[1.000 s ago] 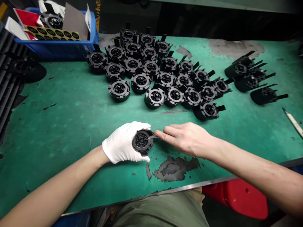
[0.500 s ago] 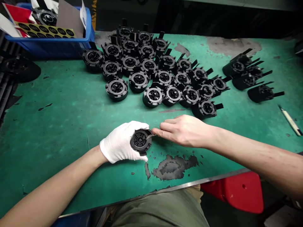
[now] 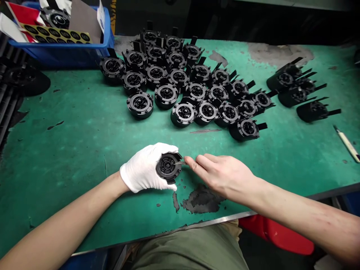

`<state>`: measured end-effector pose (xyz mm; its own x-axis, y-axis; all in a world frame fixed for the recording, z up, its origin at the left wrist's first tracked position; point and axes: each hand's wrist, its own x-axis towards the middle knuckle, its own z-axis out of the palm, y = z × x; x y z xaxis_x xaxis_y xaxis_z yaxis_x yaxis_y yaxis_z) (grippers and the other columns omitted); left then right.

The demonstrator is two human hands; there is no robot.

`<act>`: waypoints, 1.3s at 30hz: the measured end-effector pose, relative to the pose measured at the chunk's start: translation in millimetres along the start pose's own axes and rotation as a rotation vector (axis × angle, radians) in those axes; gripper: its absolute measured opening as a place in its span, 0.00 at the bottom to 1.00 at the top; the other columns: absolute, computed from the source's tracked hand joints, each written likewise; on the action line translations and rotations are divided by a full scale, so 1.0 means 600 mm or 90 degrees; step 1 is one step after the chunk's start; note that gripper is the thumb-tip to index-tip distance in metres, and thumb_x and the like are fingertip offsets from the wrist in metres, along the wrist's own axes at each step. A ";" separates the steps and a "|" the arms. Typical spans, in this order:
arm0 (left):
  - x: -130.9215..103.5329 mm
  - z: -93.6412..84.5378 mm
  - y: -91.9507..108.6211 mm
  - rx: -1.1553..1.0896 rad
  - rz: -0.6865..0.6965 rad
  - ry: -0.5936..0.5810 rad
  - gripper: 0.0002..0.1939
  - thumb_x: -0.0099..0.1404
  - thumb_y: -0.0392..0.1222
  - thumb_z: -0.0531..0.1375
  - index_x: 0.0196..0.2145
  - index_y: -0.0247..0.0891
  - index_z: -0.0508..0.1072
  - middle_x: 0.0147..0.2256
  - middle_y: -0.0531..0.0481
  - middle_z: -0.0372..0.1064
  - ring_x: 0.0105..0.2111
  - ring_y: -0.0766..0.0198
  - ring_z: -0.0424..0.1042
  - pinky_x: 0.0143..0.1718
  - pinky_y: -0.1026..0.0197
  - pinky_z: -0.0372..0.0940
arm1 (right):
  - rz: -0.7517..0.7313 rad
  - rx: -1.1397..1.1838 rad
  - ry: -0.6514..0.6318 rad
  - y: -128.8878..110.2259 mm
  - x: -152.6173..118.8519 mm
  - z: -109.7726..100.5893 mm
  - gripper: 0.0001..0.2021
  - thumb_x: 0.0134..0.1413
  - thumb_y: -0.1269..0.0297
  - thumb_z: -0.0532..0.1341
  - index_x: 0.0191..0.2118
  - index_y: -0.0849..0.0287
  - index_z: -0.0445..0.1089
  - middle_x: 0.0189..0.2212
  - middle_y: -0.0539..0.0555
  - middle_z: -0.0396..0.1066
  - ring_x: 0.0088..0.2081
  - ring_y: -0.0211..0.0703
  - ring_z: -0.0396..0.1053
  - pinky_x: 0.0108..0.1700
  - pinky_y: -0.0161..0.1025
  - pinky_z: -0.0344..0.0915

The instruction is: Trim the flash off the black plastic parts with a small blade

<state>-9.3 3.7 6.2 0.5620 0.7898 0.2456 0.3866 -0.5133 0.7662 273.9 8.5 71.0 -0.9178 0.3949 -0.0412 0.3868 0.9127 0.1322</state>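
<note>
My left hand, in a white glove, is wrapped round a round black part whose ringed face is turned up. My bare right hand pinches a small thin metal blade; its tip lies over the right side of the part's face. The handle of this blade is hidden by the fingers. Beyond both hands stands a group of several similar black round parts on the green table, many with upright tabs.
A blue bin with papers, a sticker sheet and a black part stands back left. More black parts and a pale-handled tool lie at the right. A red stool shows below the table edge.
My right hand has moved slightly right and towards me, and the blade has turned to lie more level. The left hand keeps its hold; the whole view has shifted slightly.
</note>
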 end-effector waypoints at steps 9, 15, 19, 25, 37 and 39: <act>0.001 -0.004 0.001 -0.024 -0.012 -0.016 0.51 0.47 0.61 0.80 0.61 0.40 0.66 0.57 0.39 0.74 0.57 0.46 0.77 0.63 0.46 0.71 | -0.049 0.040 0.041 0.010 -0.001 0.006 0.22 0.65 0.81 0.51 0.62 0.74 0.64 0.31 0.53 0.67 0.29 0.43 0.63 0.27 0.42 0.55; 0.001 0.001 0.001 0.008 -0.008 -0.006 0.51 0.49 0.65 0.78 0.62 0.40 0.65 0.57 0.37 0.73 0.57 0.45 0.76 0.61 0.45 0.72 | 0.043 0.086 0.041 0.014 -0.004 0.013 0.22 0.65 0.80 0.52 0.63 0.66 0.64 0.31 0.51 0.66 0.29 0.41 0.62 0.27 0.40 0.51; 0.000 0.005 0.003 0.040 0.025 0.023 0.50 0.51 0.64 0.77 0.62 0.39 0.63 0.56 0.37 0.74 0.56 0.45 0.77 0.59 0.45 0.72 | 0.099 0.098 0.060 0.004 -0.011 0.027 0.22 0.66 0.77 0.55 0.64 0.64 0.63 0.33 0.50 0.66 0.29 0.40 0.61 0.26 0.40 0.50; 0.000 0.006 0.005 0.048 0.022 0.032 0.51 0.51 0.65 0.77 0.63 0.40 0.62 0.55 0.37 0.74 0.55 0.45 0.77 0.57 0.45 0.73 | 0.110 0.098 0.057 -0.003 -0.020 0.033 0.23 0.65 0.77 0.55 0.64 0.63 0.63 0.33 0.50 0.66 0.29 0.40 0.62 0.28 0.40 0.51; 0.000 0.006 0.004 0.046 0.029 0.032 0.49 0.53 0.65 0.76 0.62 0.40 0.63 0.55 0.37 0.74 0.54 0.45 0.77 0.57 0.46 0.73 | 0.078 0.019 0.010 -0.015 -0.010 0.005 0.25 0.61 0.83 0.51 0.63 0.71 0.61 0.32 0.52 0.67 0.30 0.43 0.64 0.28 0.41 0.56; 0.000 0.006 0.004 0.045 0.030 0.033 0.49 0.53 0.66 0.76 0.62 0.40 0.64 0.55 0.37 0.75 0.54 0.45 0.78 0.57 0.46 0.73 | 0.064 0.011 -0.001 -0.014 -0.010 0.005 0.25 0.61 0.82 0.51 0.63 0.72 0.61 0.32 0.53 0.67 0.30 0.43 0.64 0.28 0.42 0.56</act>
<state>-5.5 1.4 6.1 0.5430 0.7797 0.3119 0.4129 -0.5713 0.7093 276.4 -1.2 67.4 -0.8740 0.4850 -0.0305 0.4786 0.8699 0.1192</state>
